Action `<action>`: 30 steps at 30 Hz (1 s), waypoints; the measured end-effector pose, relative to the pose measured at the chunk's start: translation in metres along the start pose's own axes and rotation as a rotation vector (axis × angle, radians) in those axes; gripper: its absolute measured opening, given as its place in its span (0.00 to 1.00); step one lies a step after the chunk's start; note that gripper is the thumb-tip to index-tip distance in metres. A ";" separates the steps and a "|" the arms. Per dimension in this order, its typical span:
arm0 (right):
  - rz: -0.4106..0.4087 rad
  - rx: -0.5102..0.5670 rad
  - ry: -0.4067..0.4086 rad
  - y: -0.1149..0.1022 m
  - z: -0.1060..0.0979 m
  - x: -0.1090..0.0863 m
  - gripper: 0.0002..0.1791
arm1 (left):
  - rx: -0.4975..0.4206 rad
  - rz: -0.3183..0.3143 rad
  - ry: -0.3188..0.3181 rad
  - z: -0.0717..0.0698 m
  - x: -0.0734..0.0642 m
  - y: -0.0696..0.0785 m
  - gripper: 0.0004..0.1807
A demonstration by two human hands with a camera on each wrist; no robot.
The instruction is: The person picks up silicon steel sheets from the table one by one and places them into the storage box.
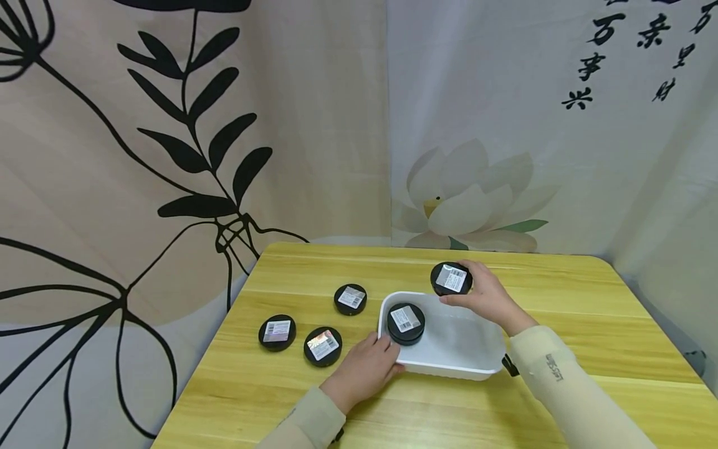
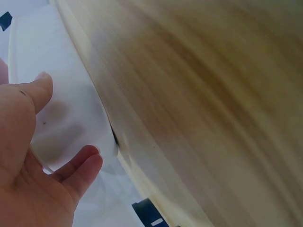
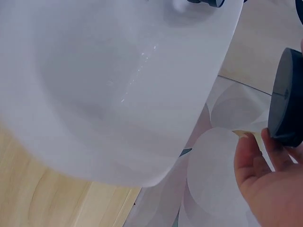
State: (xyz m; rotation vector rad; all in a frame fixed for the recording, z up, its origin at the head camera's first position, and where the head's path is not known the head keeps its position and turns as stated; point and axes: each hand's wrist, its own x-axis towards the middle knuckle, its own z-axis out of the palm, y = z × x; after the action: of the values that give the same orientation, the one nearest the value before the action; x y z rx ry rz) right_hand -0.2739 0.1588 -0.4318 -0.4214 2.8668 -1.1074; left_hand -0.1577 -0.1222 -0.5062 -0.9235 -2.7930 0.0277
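Note:
My right hand (image 1: 490, 297) holds a flat round black container (image 1: 451, 278) with a white barcode label, above the far rim of a white rectangular plastic box (image 1: 465, 349). In the right wrist view, fingers curl at the edge of this black container (image 3: 286, 97), beside the box (image 3: 123, 104). My left hand (image 1: 367, 368) grips the box at its near left corner. The left wrist view shows thumb and fingers of the left hand (image 2: 42, 156) spread over the outer walls of the box (image 2: 52, 52). Inside the box's left end lies another round black container (image 1: 406, 323), apparently stacked on one more.
Left of the box, three more labelled round black containers lie on the wooden table (image 1: 589, 324): one farther back (image 1: 350, 299), one at far left (image 1: 277, 332) and one nearer (image 1: 323, 347). Behind the table hangs a printed curtain (image 1: 336, 125).

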 end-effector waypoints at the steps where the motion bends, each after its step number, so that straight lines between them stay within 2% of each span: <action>1: 0.001 0.002 -0.005 -0.001 0.000 0.001 0.59 | 0.000 -0.001 -0.002 0.000 0.000 0.000 0.18; 9: -0.006 0.064 -0.082 -0.004 -0.003 0.006 0.55 | 0.008 0.003 0.008 0.002 0.001 0.000 0.18; 15: -0.029 0.076 -0.130 -0.003 0.000 0.008 0.55 | -0.003 -0.007 -0.013 0.002 0.001 0.000 0.18; 30: -0.032 0.127 -0.195 -0.005 0.006 0.011 0.55 | -0.013 -0.010 -0.024 -0.001 0.001 0.001 0.19</action>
State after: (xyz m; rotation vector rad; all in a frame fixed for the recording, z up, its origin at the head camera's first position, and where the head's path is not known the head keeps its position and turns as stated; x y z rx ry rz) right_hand -0.2825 0.1484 -0.4317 -0.5378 2.6150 -1.1747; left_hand -0.1582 -0.1206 -0.5050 -0.9180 -2.8224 0.0196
